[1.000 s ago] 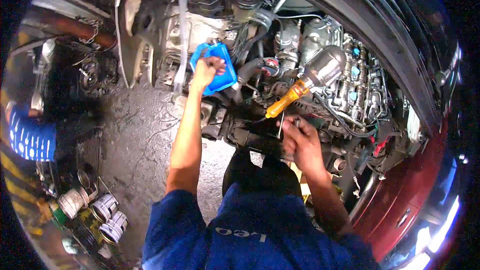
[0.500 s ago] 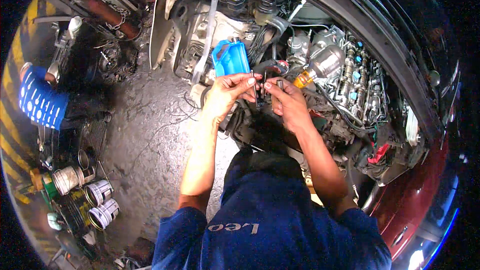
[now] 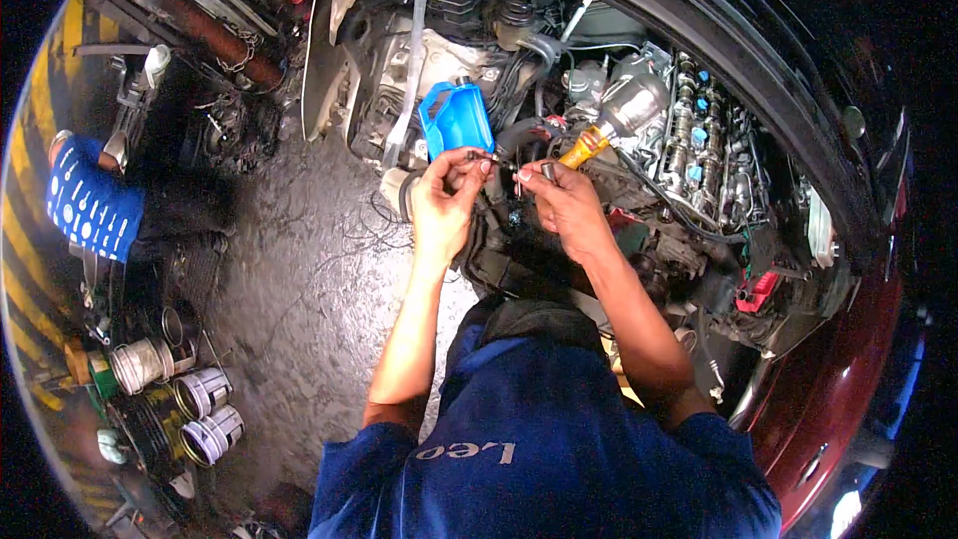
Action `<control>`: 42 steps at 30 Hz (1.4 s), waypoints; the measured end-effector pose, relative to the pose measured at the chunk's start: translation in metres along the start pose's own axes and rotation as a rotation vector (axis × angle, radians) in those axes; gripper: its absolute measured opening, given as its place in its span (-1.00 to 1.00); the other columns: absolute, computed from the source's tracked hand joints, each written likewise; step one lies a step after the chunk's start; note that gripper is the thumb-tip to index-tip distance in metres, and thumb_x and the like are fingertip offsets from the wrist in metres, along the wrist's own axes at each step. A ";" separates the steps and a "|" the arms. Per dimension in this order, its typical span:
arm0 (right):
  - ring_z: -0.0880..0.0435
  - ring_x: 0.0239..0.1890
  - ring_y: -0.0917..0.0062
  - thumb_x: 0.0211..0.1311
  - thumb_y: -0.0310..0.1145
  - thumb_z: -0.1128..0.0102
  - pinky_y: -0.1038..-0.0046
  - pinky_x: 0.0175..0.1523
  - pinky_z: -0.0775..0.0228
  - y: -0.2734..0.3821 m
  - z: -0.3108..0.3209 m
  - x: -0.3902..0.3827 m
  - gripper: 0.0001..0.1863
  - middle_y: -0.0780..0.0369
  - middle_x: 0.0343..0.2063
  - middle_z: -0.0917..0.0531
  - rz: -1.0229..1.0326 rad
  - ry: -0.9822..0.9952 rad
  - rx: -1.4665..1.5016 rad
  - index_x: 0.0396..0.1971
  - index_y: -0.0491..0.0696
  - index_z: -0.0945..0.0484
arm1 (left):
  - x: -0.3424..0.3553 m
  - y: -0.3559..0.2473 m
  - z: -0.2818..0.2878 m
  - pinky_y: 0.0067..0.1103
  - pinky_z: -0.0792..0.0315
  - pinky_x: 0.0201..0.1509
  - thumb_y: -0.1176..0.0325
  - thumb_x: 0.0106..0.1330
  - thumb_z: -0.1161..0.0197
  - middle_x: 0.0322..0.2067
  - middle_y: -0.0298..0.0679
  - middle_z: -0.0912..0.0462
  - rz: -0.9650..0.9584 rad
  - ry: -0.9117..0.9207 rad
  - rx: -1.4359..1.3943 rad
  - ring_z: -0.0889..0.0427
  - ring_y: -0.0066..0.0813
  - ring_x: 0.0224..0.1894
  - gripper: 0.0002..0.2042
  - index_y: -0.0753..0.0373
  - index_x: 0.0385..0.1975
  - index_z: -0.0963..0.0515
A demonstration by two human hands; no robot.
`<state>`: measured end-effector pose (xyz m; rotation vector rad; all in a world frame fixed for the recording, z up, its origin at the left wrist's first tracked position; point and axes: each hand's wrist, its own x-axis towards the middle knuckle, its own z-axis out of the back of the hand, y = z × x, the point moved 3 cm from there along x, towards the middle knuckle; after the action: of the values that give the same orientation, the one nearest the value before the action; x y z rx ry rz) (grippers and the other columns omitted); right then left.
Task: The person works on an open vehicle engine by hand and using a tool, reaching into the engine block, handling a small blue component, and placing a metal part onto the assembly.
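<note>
My left hand (image 3: 445, 210) is closed, its thumb and fingertips pinching a short, thin dark piece (image 3: 483, 156) that looks like a bolt or rod. Just to the right, my right hand (image 3: 570, 208) is also closed around a small grey metal cylinder (image 3: 547, 171), possibly a socket. Near its thumb stands another thin metal piece (image 3: 518, 183), too small to name. Both hands are in front of me, apart by a small gap. Behind my left fingers stands a blue plastic jug (image 3: 463, 126). Beyond my right hand lies a work lamp (image 3: 588, 143) with a yellow handle.
The engine (image 3: 699, 140) shows uncovered shafts and blue pieces on the right. A dark hood edge (image 3: 699, 15) arches overhead. A red tray (image 3: 758, 291) sits at right. White buckets (image 3: 205, 394) stand on the left floor, near a person in a blue patterned shirt (image 3: 92, 198).
The dark piece in my left hand has tipped from upright to nearly level, and my left wrist has turned. My right hand has shifted slightly left and down, still gripping the cylinder.
</note>
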<state>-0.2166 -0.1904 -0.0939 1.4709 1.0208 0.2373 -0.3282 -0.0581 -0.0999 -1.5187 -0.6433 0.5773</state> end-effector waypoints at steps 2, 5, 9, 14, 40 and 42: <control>-0.13 -0.78 0.84 0.28 -0.28 -0.27 0.67 -0.69 0.10 -0.003 0.000 0.000 -0.81 0.52 -0.72 -0.30 -0.003 0.013 0.044 -0.25 -0.06 -0.54 | -0.011 0.001 -0.008 -0.64 -0.51 -0.04 0.57 0.32 -0.25 -0.19 -0.16 -0.69 -0.154 -0.097 -0.197 -0.65 -0.57 -0.17 -0.84 0.39 -0.15 -0.50; -0.14 -0.78 0.84 0.29 -0.30 -0.26 0.67 -0.68 0.07 -0.007 -0.003 -0.004 -0.81 0.50 -0.73 -0.32 0.020 0.013 0.136 -0.23 -0.08 -0.52 | -0.027 0.006 -0.023 -0.63 -0.51 0.01 0.63 0.31 -0.22 -0.13 -0.13 -0.66 -0.182 -0.140 -0.339 -0.65 -0.53 -0.14 -0.86 0.38 -0.17 -0.48; -0.28 -0.71 0.82 0.30 -0.30 -0.23 0.65 -0.63 -0.08 0.000 -0.007 -0.010 -0.85 0.49 -0.69 -0.42 0.089 -0.007 0.132 -0.30 -0.07 -0.59 | -0.039 0.006 -0.024 -0.65 -0.52 -0.01 0.63 0.31 -0.22 -0.17 -0.14 -0.67 -0.177 -0.188 -0.300 -0.66 -0.52 -0.14 -0.84 0.38 -0.14 -0.49; -0.51 -0.43 0.73 0.30 -0.31 -0.22 0.60 -0.28 -0.36 0.013 -0.014 -0.014 -0.79 0.36 -0.49 -0.63 0.276 -0.057 -0.172 -0.29 -0.17 -0.62 | -0.044 0.006 -0.021 -0.63 -0.55 -0.03 0.54 0.36 -0.21 -0.20 -0.13 -0.68 -0.014 -0.106 -0.223 -0.67 -0.48 -0.16 -0.74 0.41 0.01 -0.49; -0.68 -0.36 0.54 0.26 -0.34 -0.27 0.50 -0.20 -0.49 0.003 -0.014 -0.011 -0.81 0.18 -0.43 -0.71 0.389 -0.065 -0.434 -0.33 -0.20 -0.61 | -0.050 0.010 -0.021 -0.67 -0.52 -0.08 0.52 0.23 -0.35 -0.19 -0.17 -0.70 0.200 -0.237 -0.413 -0.65 -0.56 -0.18 -0.70 0.40 -0.04 -0.58; -0.67 -0.37 0.51 0.26 -0.32 -0.27 0.47 -0.21 -0.49 -0.001 -0.013 -0.009 -0.79 0.17 -0.44 -0.70 0.390 -0.084 -0.479 -0.33 -0.19 -0.61 | -0.051 0.011 -0.022 -0.66 -0.52 -0.07 0.52 0.22 -0.36 -0.19 -0.16 -0.70 0.191 -0.239 -0.379 -0.65 -0.56 -0.18 -0.70 0.41 -0.04 -0.57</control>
<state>-0.2308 -0.1879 -0.0882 1.2117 0.5481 0.6477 -0.3485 -0.1099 -0.1109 -1.8967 -0.8304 0.8260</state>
